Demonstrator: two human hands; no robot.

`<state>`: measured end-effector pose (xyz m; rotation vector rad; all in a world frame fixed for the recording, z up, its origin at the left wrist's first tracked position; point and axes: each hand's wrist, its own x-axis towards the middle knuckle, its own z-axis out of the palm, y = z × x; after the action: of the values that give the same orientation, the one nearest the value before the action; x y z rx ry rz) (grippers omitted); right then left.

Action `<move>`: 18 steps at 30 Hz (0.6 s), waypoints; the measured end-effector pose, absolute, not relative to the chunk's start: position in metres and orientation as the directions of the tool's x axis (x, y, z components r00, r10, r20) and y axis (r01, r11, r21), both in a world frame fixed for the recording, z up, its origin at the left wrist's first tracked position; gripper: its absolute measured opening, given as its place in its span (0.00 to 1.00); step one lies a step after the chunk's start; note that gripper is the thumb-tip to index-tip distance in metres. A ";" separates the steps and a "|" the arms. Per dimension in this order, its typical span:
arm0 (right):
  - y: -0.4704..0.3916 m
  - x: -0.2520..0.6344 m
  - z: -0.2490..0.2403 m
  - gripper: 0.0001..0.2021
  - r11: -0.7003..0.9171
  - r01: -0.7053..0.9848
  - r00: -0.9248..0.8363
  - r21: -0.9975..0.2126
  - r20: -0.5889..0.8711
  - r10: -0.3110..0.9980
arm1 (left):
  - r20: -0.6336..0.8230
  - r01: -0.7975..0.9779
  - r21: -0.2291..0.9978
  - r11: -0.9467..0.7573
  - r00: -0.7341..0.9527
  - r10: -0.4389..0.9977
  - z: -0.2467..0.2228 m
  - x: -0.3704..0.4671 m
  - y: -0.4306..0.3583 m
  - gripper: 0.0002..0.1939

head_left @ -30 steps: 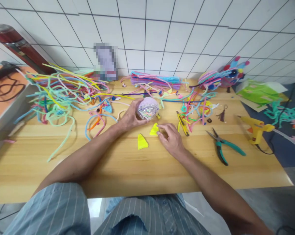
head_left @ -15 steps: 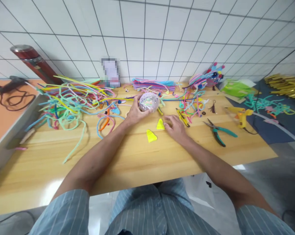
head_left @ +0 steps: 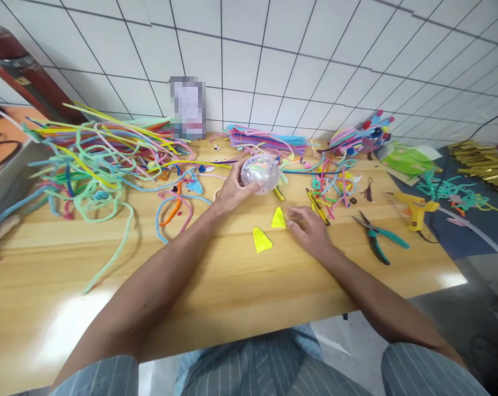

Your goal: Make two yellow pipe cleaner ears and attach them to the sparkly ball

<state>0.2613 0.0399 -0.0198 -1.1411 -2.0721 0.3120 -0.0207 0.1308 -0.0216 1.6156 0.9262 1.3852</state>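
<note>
A clear, shiny ball (head_left: 260, 173) with iridescent glints is gripped in my left hand (head_left: 233, 191), whose fingers and thumb wrap its left and near side. On the table lie two bright yellow, roughly triangular pieces: one yellow piece (head_left: 278, 219) farther off and a second yellow piece (head_left: 261, 240) nearer me. My right hand (head_left: 310, 228) rests just right of the farther piece, fingers loosely bent and apart, with nothing visible in them. Its thumb tip is close to that piece's edge; whether they touch I cannot tell. A yellow cutter (head_left: 318, 208) lies just beyond this hand.
Pliers (head_left: 378, 236) and a yellow glue gun (head_left: 416, 212) lie at the right. Tangled pipe cleaners (head_left: 96, 165) cover the back left, and a pipe-cleaner bundle (head_left: 269, 140) lies along the wall. A phone (head_left: 187, 107) leans there. At far left stands a red flask (head_left: 23, 71).
The view has shifted and moved closer to the table. My left hand still holds the ball, which appears slightly turned. My right hand stays beside the yellow piece.
</note>
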 end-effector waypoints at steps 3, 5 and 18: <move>0.038 0.262 -0.017 0.10 0.560 0.627 -0.330 -0.542 0.467 0.821 | 0.326 -0.038 0.945 -0.324 0.122 0.937 -0.022 -0.022 0.134 0.45; 0.037 0.262 -0.016 0.10 0.541 0.631 -0.322 -0.556 0.446 0.835 | 0.303 -0.064 0.953 -0.297 0.133 0.944 -0.022 -0.023 0.135 0.43; 0.042 0.257 -0.017 0.09 0.476 0.558 -0.261 -0.679 0.400 0.878 | 0.330 -0.108 0.942 -0.318 0.126 0.935 -0.015 -0.026 0.142 0.43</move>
<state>0.2568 0.0421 -0.0169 -1.1918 -1.9515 0.5256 -0.0256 0.1423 -0.0149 1.4436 0.8642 1.3742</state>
